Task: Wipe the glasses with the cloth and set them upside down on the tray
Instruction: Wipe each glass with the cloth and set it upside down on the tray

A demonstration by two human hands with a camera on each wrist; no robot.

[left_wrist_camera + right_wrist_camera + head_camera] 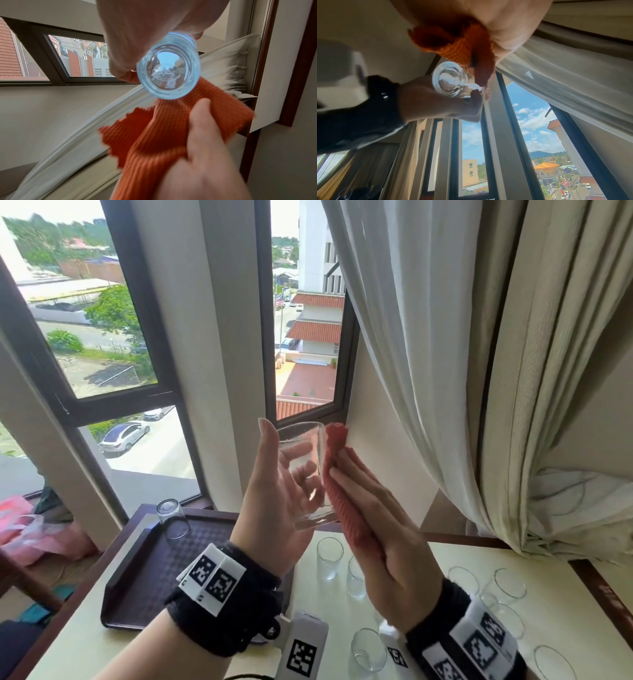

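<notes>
One clear drinking glass (305, 474) is held up in front of the window (102, 337), well above the tabletop (428, 577), with its rim pointing up and away and its thick base toward the person. The left hand (277, 501) grips it from the left, thumb straight up along the near wall and fingers curled round the far side (they show through the glass). The right hand (380, 529) lies flat against the glass's right side, its fingers straight and together, pressing the ribbed orange-red cloth (339, 484) between palm and glass; the cloth's scalloped top edge sticks up just past the rim. From the left wrist view the round base of the glass (169, 66) faces the camera, with the cloth (171, 128) bunched directly below it and the right hand's thumb (202, 128) lying across the fabric.

Below, a dark brown rectangular tray (164, 563) sits on the left part of the tabletop, and one glass stands upside down (171, 518) in its far corner. Several more clear glasses stand upright (329, 556) on the tabletop to the right of the tray, partly hidden behind the right wrist. A pale curtain (479, 354) hangs at the right.
</notes>
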